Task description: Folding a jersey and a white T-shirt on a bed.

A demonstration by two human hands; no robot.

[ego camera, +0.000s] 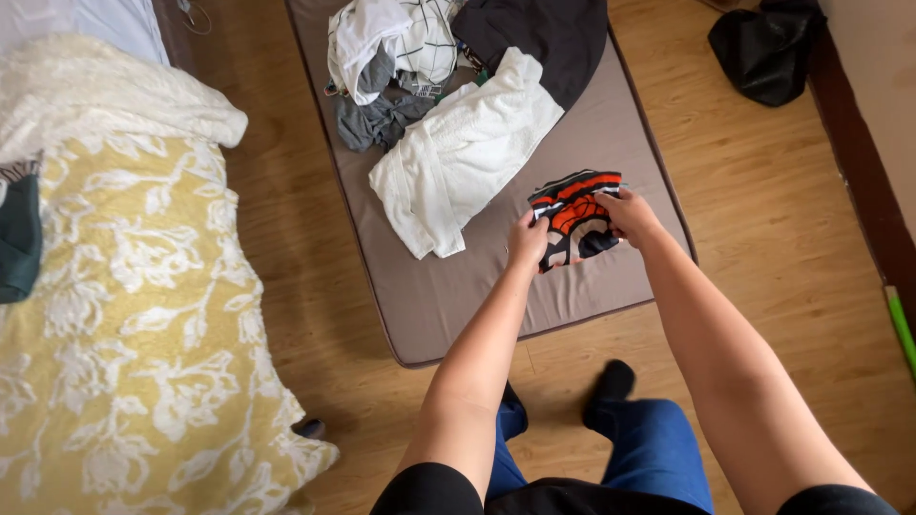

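Orange-and-black striped garment is pinched at its top corners by left hand and right hand, stretched flat above the grey mat's near edge.

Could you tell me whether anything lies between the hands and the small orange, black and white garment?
Nothing does. The left hand and the right hand both grip the orange, black and white garment directly, above the grey-brown mat. The white garment lies apart, to its left.
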